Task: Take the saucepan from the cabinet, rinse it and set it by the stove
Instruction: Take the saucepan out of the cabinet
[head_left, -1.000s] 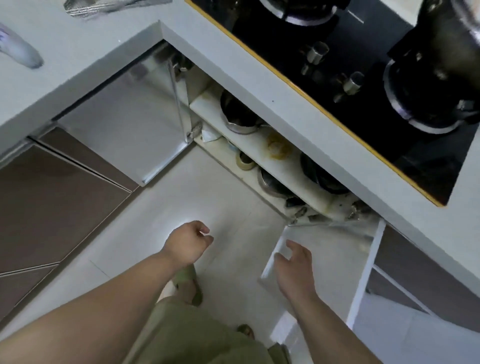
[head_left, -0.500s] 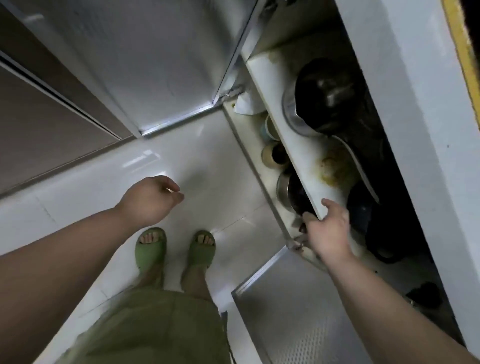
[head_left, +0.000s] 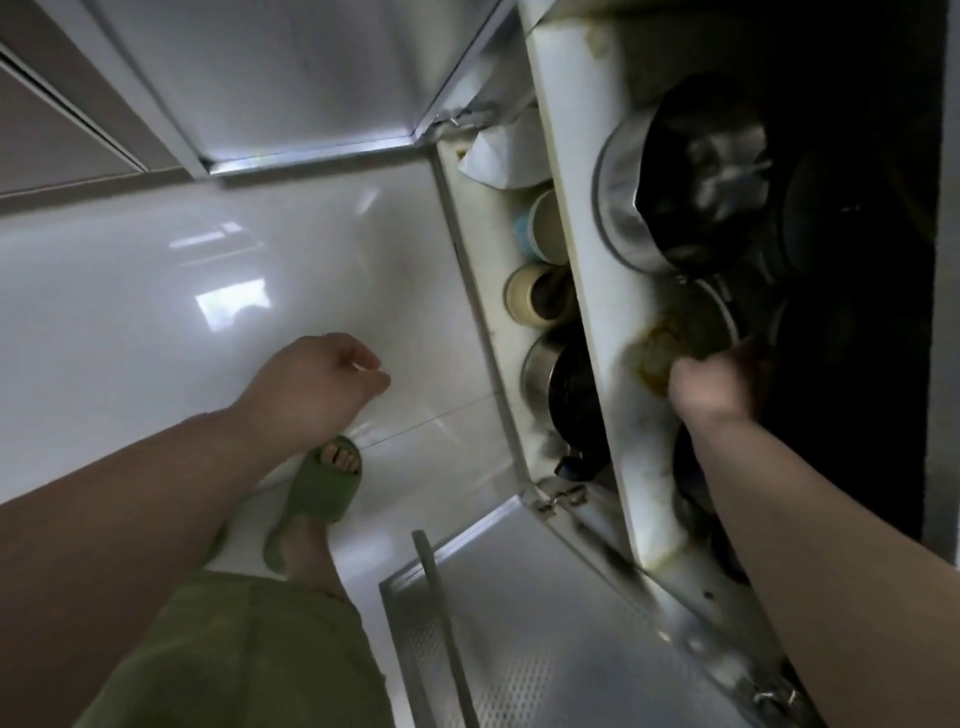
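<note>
right hand (head_left: 709, 382): on the cabinet's upper shelf (head_left: 582, 218), front edge, blurred; grip can't tell
left hand (head_left: 317, 387): loosely curled, empty, above the floor (head_left: 130, 291)

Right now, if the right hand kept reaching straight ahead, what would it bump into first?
Probably the shallow metal pan on the upper shelf: the right hand is at its rim, though blur hides whether they touch.
</note>
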